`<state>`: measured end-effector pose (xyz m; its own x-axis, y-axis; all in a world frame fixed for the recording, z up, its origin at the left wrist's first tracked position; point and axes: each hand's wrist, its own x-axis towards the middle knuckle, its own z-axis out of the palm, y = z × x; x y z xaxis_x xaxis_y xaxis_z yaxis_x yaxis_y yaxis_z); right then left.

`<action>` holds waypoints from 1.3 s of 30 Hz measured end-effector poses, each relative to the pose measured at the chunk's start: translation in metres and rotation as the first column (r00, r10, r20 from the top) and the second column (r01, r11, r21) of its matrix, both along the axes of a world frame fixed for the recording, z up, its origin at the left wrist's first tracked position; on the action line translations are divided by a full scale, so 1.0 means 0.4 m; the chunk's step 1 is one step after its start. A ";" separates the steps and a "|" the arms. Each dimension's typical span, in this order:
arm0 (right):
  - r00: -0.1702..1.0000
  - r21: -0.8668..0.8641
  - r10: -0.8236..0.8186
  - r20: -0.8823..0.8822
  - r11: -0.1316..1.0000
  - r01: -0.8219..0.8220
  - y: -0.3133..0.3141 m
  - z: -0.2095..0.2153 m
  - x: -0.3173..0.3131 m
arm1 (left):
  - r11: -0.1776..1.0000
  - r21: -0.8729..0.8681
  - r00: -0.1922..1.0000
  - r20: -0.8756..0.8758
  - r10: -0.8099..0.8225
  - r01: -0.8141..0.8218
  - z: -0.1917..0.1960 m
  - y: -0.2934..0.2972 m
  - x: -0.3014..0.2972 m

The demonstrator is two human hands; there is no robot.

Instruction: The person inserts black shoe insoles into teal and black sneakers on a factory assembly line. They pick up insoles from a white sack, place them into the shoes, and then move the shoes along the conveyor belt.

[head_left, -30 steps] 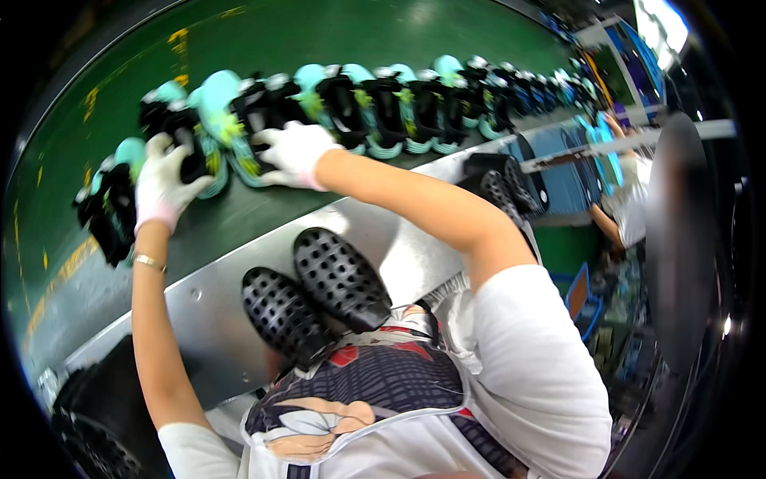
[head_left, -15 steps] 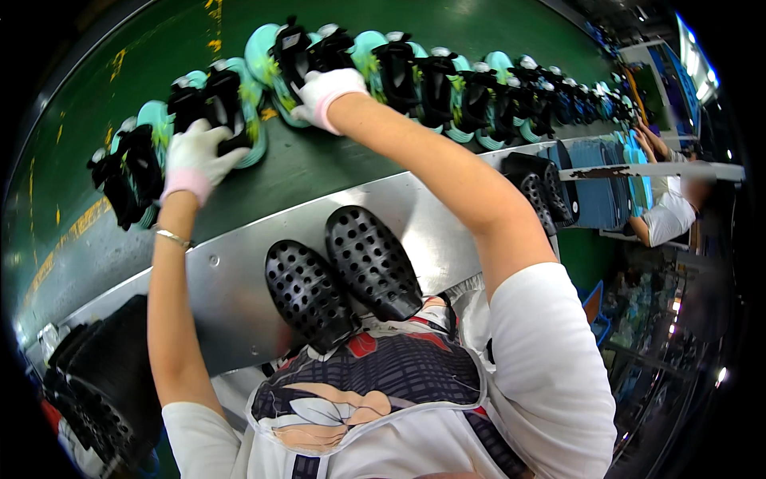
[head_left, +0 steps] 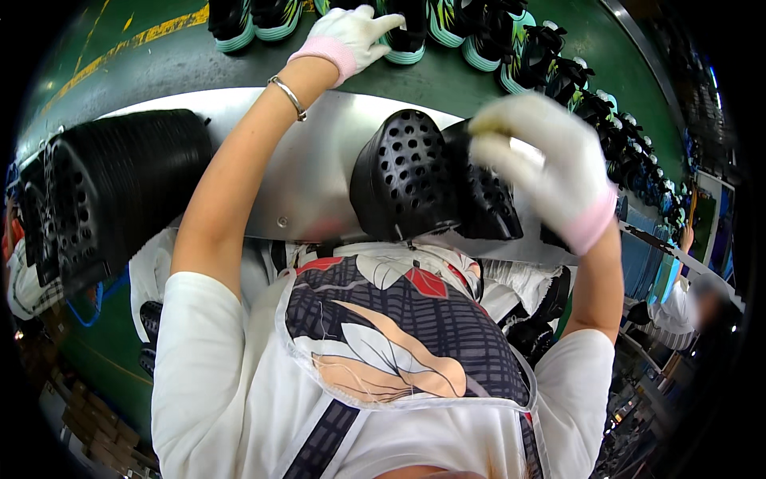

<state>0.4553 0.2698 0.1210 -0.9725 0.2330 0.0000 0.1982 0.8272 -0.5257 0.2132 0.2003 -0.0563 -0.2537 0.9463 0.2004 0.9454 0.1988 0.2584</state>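
Two black, toe-shaped plastic pieces with round holes stand side by side on the metal ledge in front of me: the left piece (head_left: pixel 408 172) shows fully, while the right piece (head_left: pixel 488 199) is partly covered by my hand. My right hand (head_left: pixel 550 156), in a white glove with a pink cuff, is over that right piece. Motion smears its fingers, so contact is unclear. My left hand (head_left: pixel 355 38), gloved alike, reaches to the row of shoes with its fingers spread. Its fingertips are beside a black and turquoise shoe (head_left: pixel 407 41); whether they touch it is unclear.
A long row of black, turquoise and yellow-green shoes (head_left: pixel 531 60) runs along the green surface (head_left: pixel 335 104) to the far right. A nested stack of black perforated pieces (head_left: pixel 136 184) lies on the left of the metal ledge (head_left: pixel 307 172). Another person (head_left: pixel 678 307) works at far right.
Both hands have left the shoes they were at. My right hand has come back to the black pieces; my left reaches to another shoe. The view has shifted, and the shoes now show their toes.
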 end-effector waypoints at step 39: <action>0.959 0.308 -0.074 0.275 0.951 -0.015 -0.024 -0.129 -0.323 | 0.683 0.104 0.015 0.991 -0.135 -0.723 0.007 -0.110 0.034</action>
<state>0.3263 0.2601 0.0696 -0.9357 0.2938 -0.1954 0.3272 0.9296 -0.1694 0.2268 0.1563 -0.0534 -0.8266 0.5364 -0.1705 -0.3078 -0.1770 0.9349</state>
